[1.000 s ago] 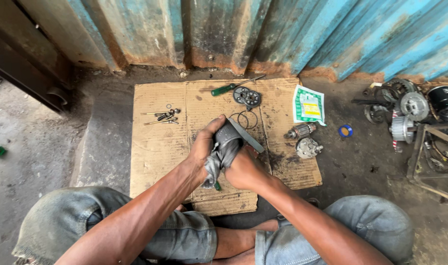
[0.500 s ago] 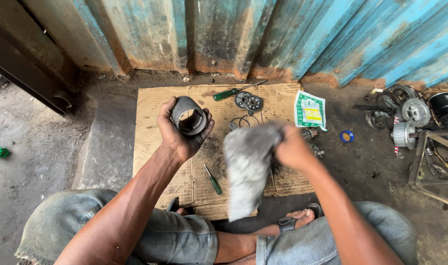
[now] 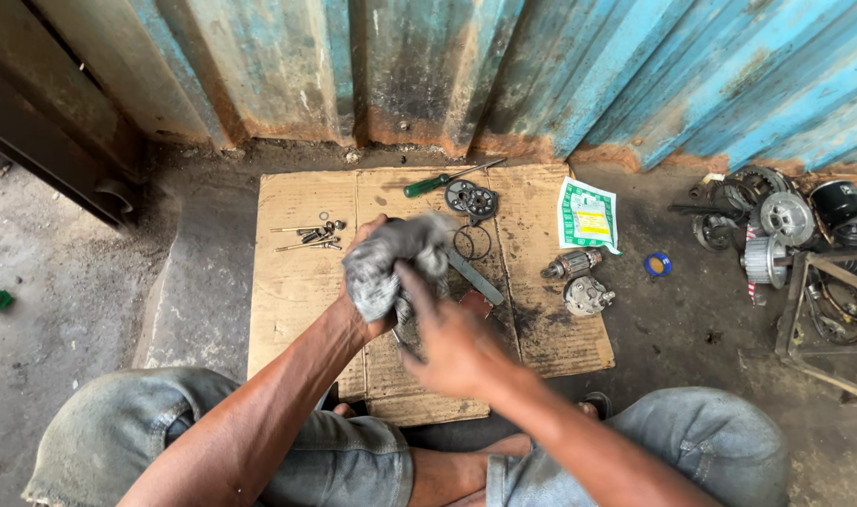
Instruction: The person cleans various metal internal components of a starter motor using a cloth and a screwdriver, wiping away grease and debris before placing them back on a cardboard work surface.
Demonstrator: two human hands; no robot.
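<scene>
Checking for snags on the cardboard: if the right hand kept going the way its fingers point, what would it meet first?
The right hand points up and left at the grey rag bunched in the left hand. It would likely meet the rag first; motion blur leaves the gap unclear.

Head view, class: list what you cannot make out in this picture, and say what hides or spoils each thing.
- The part under the grey rag: the rag and the left hand cover it.
- The right hand: motion blur smears its fingers, so its grip is unclear.
- The small bolts on the cardboard: too small to count.
- The metal frame: cut off by the right edge.
- The person's feet: hidden by the legs.
</scene>
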